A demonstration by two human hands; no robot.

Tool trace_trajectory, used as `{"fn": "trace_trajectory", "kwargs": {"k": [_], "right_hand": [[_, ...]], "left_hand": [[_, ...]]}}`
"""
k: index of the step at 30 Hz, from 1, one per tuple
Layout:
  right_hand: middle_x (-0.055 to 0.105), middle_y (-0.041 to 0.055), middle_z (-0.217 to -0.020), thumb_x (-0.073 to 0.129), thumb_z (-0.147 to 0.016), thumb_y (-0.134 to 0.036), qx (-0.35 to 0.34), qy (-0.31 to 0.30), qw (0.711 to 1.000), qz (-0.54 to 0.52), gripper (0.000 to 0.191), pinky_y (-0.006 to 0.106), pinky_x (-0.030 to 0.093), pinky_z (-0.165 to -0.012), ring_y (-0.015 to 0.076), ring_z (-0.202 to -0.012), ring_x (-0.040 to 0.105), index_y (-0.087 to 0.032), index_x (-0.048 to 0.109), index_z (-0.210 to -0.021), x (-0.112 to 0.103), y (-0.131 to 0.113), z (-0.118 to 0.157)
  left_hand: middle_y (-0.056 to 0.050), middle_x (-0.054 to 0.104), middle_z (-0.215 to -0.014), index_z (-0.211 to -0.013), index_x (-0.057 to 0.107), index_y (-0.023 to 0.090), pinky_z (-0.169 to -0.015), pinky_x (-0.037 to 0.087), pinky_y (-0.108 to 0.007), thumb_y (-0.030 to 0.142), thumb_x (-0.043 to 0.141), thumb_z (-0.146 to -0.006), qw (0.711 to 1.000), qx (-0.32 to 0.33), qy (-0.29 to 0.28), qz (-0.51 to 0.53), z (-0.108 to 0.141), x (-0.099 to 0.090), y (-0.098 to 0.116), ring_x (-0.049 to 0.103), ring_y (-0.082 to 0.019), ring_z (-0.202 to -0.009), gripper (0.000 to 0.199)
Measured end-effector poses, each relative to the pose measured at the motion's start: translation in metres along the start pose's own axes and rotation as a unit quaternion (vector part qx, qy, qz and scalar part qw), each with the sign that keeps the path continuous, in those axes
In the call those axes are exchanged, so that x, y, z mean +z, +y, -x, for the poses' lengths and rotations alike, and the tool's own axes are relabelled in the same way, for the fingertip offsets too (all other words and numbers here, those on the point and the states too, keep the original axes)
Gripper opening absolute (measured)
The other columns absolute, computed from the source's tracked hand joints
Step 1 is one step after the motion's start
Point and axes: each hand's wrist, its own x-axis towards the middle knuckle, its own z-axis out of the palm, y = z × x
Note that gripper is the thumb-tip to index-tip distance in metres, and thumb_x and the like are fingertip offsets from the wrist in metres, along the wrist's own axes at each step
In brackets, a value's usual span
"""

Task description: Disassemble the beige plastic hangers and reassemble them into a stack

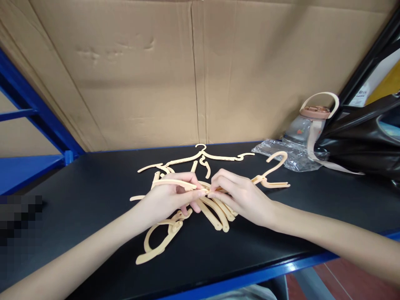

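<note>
Head; left hand (pixel 170 196), right hand (pixel 242 193) pinching hanger (pixel 175 182); loose parts (pixel 210 216) beneath; plastic (pixel 290 156) before bottle (pixel 300 129)

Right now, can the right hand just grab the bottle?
Probably not this second: the right hand has its fingers on a hanger. If it let go, maybe, since the bottle stands on that side, though crinkly plastic lies in front.

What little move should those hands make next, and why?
Perhaps press the curved piece in the left hand against the hooked hanger in the right hand: both hands pinch close together there, and the hanger lying behind has curved tips at both ends. Whether the joint is seated can't be seen.
</note>
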Motion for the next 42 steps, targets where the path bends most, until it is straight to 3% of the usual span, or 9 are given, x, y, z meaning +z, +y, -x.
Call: {"fn": "trace_trajectory", "kwargs": {"k": [10, 15, 20, 23, 27, 31, 35, 38, 42], "right_hand": [[0.066, 0.0027, -0.095, 0.044, -0.096, -0.030, 0.102, -0.013, 0.994, 0.040, 0.017, 0.026, 0.046, -0.064, 0.0150, -0.073, 0.062, -0.021, 0.048, -0.110, -0.009, 0.001, 0.002], [0.067, 0.0027, -0.090, 0.041, -0.097, -0.026, 0.084, -0.041, 0.994, 0.047, 0.015, 0.024, 0.045, -0.062, 0.0146, -0.073, 0.064, -0.019, 0.052, -0.104, -0.010, -0.004, 0.000], [0.068, 0.0030, -0.089, 0.043, -0.096, -0.027, 0.051, -0.036, 0.992, 0.106, 0.018, 0.025, 0.046, -0.059, 0.0149, -0.070, 0.064, -0.017, 0.053, -0.109, -0.008, -0.003, 0.000], [0.066, 0.0094, -0.102, 0.047, -0.094, -0.023, -0.011, 0.026, 0.976, 0.216, 0.023, 0.034, 0.048, -0.074, 0.0213, -0.089, 0.063, -0.016, 0.053, -0.115, -0.010, 0.002, 0.004], [0.057, 0.0084, -0.124, 0.052, -0.089, -0.018, -0.124, 0.175, 0.930, 0.298, 0.035, 0.043, 0.042, -0.089, 0.0267, -0.111, 0.053, -0.030, 0.050, -0.122, -0.024, 0.008, 0.008], [0.056, 0.0115, -0.122, 0.056, -0.088, -0.026, -0.032, 0.276, 0.931, 0.236, 0.036, 0.046, 0.042, -0.090, 0.0288, -0.110, 0.053, -0.025, 0.047, -0.123, -0.042, 0.021, 0.004], [0.063, 0.0075, -0.103, 0.057, -0.086, -0.046, 0.125, 0.158, 0.977, 0.068, 0.044, 0.038, 0.048, -0.080, 0.0220, -0.089, 0.061, -0.020, 0.046, -0.121, -0.045, 0.039, -0.002], [0.062, -0.0003, -0.073, 0.046, -0.091, -0.048, 0.183, 0.025, 0.980, -0.073, 0.032, 0.028, 0.046, -0.063, 0.0137, -0.061, 0.058, -0.019, 0.056, -0.099, -0.037, 0.041, -0.003], [0.047, -0.0039, -0.059, 0.040, -0.095, -0.044, 0.175, 0.018, 0.977, -0.121, 0.037, 0.022, 0.035, -0.054, 0.0098, -0.054, 0.045, -0.017, 0.057, -0.076, -0.029, 0.031, -0.001]], "left_hand": [[0.000, 0.065, -0.073, -0.084, 0.066, 0.016, -0.042, 0.049, -0.016, 0.033, 0.073, -0.072, 0.983, 0.043, 0.132, 0.120, 0.002, -0.004, 0.008, 0.062, -0.011, -0.054, 0.022], [-0.001, 0.066, -0.070, -0.092, 0.066, 0.017, -0.046, 0.051, -0.019, 0.036, 0.070, -0.075, 0.990, 0.049, 0.102, 0.088, 0.002, 0.003, 0.005, 0.062, -0.013, -0.056, 0.026], [0.000, 0.064, -0.064, -0.080, 0.067, 0.015, -0.043, 0.047, -0.018, 0.034, 0.071, -0.073, 0.980, 0.055, 0.168, 0.093, 0.001, 0.005, 0.005, 0.059, -0.011, -0.049, 0.021], [0.000, 0.063, -0.066, -0.079, 0.066, 0.014, -0.041, 0.045, -0.016, 0.035, 0.074, -0.071, 0.961, 0.064, 0.224, 0.146, -0.001, -0.004, 0.004, 0.057, -0.009, -0.049, 0.023], [0.002, 0.062, -0.076, -0.083, 0.068, 0.015, -0.041, 0.045, -0.011, 0.033, 0.077, -0.069, 0.932, 0.079, 0.262, 0.239, -0.005, -0.022, 0.001, 0.054, -0.004, -0.052, 0.024], [0.002, 0.064, -0.083, -0.081, 0.070, 0.016, -0.042, 0.045, -0.007, 0.027, 0.077, -0.071, 0.902, 0.079, 0.292, 0.307, -0.008, -0.035, 0.003, 0.051, 0.000, -0.051, 0.017], [0.004, 0.064, -0.082, -0.077, 0.069, 0.017, -0.041, 0.044, -0.006, 0.020, 0.072, -0.077, 0.882, 0.070, 0.307, 0.352, -0.008, -0.038, 0.007, 0.049, 0.002, -0.048, 0.004], [0.003, 0.063, -0.084, -0.078, 0.070, 0.016, -0.040, 0.044, -0.006, 0.018, 0.067, -0.081, 0.874, 0.070, 0.319, 0.359, -0.007, -0.038, 0.008, 0.049, 0.002, -0.047, 0.005], [0.002, 0.062, -0.084, -0.080, 0.068, 0.015, -0.040, 0.045, -0.008, 0.022, 0.062, -0.085, 0.871, 0.076, 0.322, 0.363, -0.007, -0.037, 0.009, 0.050, 0.001, -0.048, 0.010]]}}
